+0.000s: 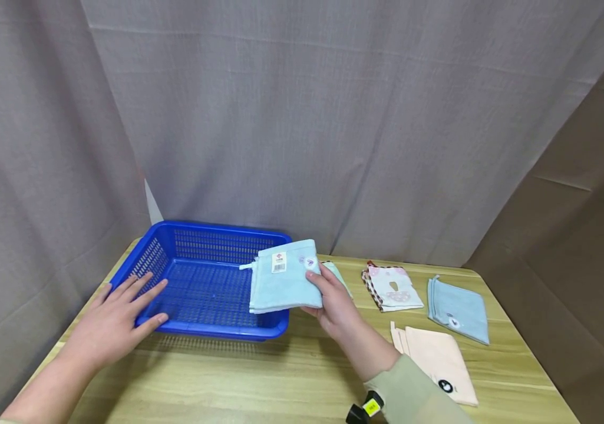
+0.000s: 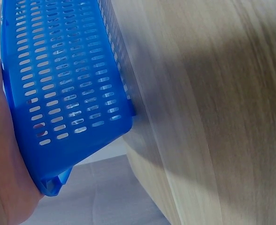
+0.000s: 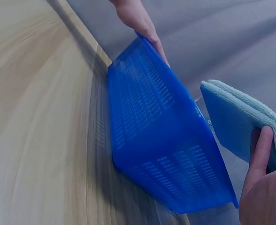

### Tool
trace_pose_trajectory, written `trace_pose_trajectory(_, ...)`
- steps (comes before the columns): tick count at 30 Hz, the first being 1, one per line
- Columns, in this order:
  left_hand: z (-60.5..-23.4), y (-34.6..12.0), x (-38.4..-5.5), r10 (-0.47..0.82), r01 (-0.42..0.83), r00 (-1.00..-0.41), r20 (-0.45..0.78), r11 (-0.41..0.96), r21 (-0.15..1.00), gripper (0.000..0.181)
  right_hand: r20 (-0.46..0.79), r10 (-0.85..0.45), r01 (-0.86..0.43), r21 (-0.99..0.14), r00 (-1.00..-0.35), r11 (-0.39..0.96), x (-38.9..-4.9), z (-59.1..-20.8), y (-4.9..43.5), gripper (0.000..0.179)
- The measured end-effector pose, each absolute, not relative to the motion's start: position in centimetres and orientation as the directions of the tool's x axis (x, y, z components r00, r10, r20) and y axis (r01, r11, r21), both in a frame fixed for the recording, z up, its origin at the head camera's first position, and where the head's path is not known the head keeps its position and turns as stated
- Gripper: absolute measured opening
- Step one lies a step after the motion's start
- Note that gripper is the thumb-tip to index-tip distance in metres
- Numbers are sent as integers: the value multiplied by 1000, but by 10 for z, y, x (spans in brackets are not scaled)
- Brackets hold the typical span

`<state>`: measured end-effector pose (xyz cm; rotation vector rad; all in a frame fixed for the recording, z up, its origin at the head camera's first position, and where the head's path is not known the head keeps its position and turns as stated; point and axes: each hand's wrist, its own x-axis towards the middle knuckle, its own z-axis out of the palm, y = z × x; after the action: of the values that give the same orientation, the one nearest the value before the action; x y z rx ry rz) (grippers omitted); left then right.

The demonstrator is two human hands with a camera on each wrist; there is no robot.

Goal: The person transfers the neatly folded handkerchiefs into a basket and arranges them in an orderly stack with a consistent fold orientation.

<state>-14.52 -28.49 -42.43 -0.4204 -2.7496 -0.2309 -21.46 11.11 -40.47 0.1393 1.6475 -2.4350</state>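
Note:
A folded light blue towel [image 1: 286, 280] with a white label and a hanging loop is pinched in my right hand [image 1: 336, 300], thumb on top and fingers beneath. It overlaps the right end of a blue plastic basket [image 1: 211, 330] in the head view. From the right wrist, the folded towel [image 3: 236, 117] shows its thick layered edge beside the basket's rim. My left hand [image 1: 113, 324] lies with fingers spread and straight over the basket's front left corner. In the left wrist view that hand [image 2: 6, 154] touches the rim along the perforated basket wall [image 2: 67, 84].
To the right on the wooden table [image 1: 201, 383] lie a white patterned towel [image 1: 397, 288], a blue towel [image 1: 461, 309] and a peach towel [image 1: 439, 359]. A pale green cloth [image 1: 339, 277] shows partly behind my right hand. Grey curtain [image 1: 280, 118] hangs along the back.

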Motion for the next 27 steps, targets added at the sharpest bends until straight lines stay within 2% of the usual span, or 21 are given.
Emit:
trace_pose_trajectory(15, -426, -285, -146, 263, 323, -889, 376, 940, 106, 65, -188, -113, 217, -897, -976, -385, -218, -396, 93, 49)
trace_pose_trajectory(27, -426, -285, -146, 274, 332, -881, 386, 939, 92, 65, -194, -145, 235, -901, -970, -365, -220, -393, 76, 53)
